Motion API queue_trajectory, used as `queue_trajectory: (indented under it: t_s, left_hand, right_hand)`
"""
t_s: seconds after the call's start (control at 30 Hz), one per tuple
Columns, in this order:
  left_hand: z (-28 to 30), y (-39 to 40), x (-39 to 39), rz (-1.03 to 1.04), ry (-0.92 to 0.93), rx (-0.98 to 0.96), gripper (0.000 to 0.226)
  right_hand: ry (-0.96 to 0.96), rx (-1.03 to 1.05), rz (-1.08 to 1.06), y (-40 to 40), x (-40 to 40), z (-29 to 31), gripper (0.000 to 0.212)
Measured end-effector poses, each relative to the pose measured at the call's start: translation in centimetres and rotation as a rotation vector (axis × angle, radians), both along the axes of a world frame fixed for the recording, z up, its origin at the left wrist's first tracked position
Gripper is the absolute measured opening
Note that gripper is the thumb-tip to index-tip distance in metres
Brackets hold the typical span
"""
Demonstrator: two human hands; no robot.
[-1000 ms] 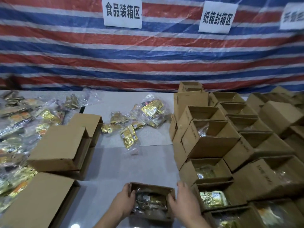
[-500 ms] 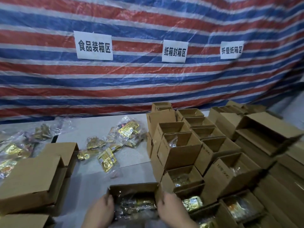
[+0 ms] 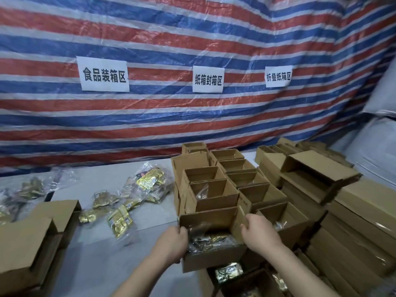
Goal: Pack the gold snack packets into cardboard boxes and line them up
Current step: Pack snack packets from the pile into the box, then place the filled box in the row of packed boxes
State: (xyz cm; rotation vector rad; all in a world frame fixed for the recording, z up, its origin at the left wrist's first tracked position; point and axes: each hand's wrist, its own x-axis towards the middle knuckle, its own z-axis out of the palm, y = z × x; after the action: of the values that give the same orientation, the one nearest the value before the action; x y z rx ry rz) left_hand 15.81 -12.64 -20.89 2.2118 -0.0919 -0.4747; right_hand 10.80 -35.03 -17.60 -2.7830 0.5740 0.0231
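Note:
I hold an open cardboard box (image 3: 212, 259) with gold snack packets (image 3: 205, 240) inside. My left hand (image 3: 172, 243) grips its left wall and my right hand (image 3: 260, 233) grips its right wall. The box is raised over the near end of a row of open boxes (image 3: 214, 196); another packed box (image 3: 229, 273) shows just below it. Loose gold packets in clear bags (image 3: 120, 221) lie on the grey table (image 3: 150, 211) to the left.
Closed and folded cardboard boxes (image 3: 32, 243) stand at the near left. Stacks of flat cartons (image 3: 353, 232) fill the right side. More bagged packets (image 3: 147, 181) lie further back. A striped tarp with three paper signs (image 3: 104, 75) hangs behind the table.
The box in my two hands has moved up and to the right, from the table in front of me toward the row of open boxes. My view has tilted upward.

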Motion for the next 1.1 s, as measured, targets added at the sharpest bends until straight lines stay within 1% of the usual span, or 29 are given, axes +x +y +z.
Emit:
queue_trajectory:
  t_s: [0.07, 0.13, 0.23, 0.33, 0.47, 0.57, 0.63, 0.73, 0.8, 0.87, 0.93, 0.97, 1.0, 1.1]
  left_hand:
    - [0.0, -2.3, 0.5, 0.022, 0.042, -0.029, 0.032]
    - [-0.1, -4.4, 1.1, 0.051, 0.077, -0.039, 0.031]
    - [-0.4, -6.9, 2.5, 0.1, 0.1, -0.018, 0.034]
    - [-0.5, -8.7, 3.7, 0.128, 0.099, -0.007, 0.033]
    - [-1.4, -10.0, 5.4, 0.137, 0.096, 0.02, 0.03]
    - [-2.5, -10.6, 6.0, 0.241, 0.111, -0.009, 0.038]
    - [-3.1, -10.9, 6.2, 0.276, 0.138, -0.022, 0.039]
    - [-3.4, -11.4, 6.5, 0.237, 0.147, 0.005, 0.035]
    - [-3.6, -11.7, 6.9, 0.222, 0.121, 0.063, 0.037]
    - [-3.9, -11.8, 7.1, 0.257, 0.131, 0.033, 0.046]
    - [-4.0, -11.8, 6.9, 0.275, 0.17, -0.005, 0.052]
    - [-4.1, -11.8, 6.8, 0.272, 0.185, -0.018, 0.053]
    - [-4.4, -11.8, 6.8, 0.277, 0.196, -0.042, 0.052]
    - [-4.6, -11.7, 6.5, 0.305, 0.263, -0.157, 0.056]
  right_hand:
    - [0.018, -0.027, 0.008, -2.0, 0.9, 0.4, 0.019]
    - [0.022, -0.069, 0.027, -3.6, 1.9, 0.5, 0.024]
    - [0.024, -0.129, 0.067, -5.3, 3.9, 0.5, 0.025]
    - [0.012, -0.144, 0.107, -6.7, 6.1, 0.1, 0.025]
    - [0.007, -0.121, 0.145, -7.9, 8.7, -0.8, 0.015]
    - [0.027, -0.13, 0.175, -8.5, 9.9, -1.8, 0.011]
    - [0.042, -0.147, 0.195, -8.9, 10.4, -2.4, 0.007]
    - [0.053, -0.185, 0.217, -9.4, 10.9, -3.2, 0.008]
    - [0.045, -0.203, 0.215, -9.6, 11.2, -3.6, 0.013]
    - [0.031, -0.228, 0.213, -9.8, 11.4, -4.1, 0.017]
    - [0.002, -0.255, 0.206, -9.8, 11.6, -4.6, 0.012]
    - [-0.017, -0.273, 0.2, -9.7, 11.5, -4.7, 0.008]
    - [-0.041, -0.287, 0.198, -9.6, 11.6, -4.8, 0.008]
    - [-0.106, -0.32, 0.239, -9.2, 11.6, -4.9, 0.022]
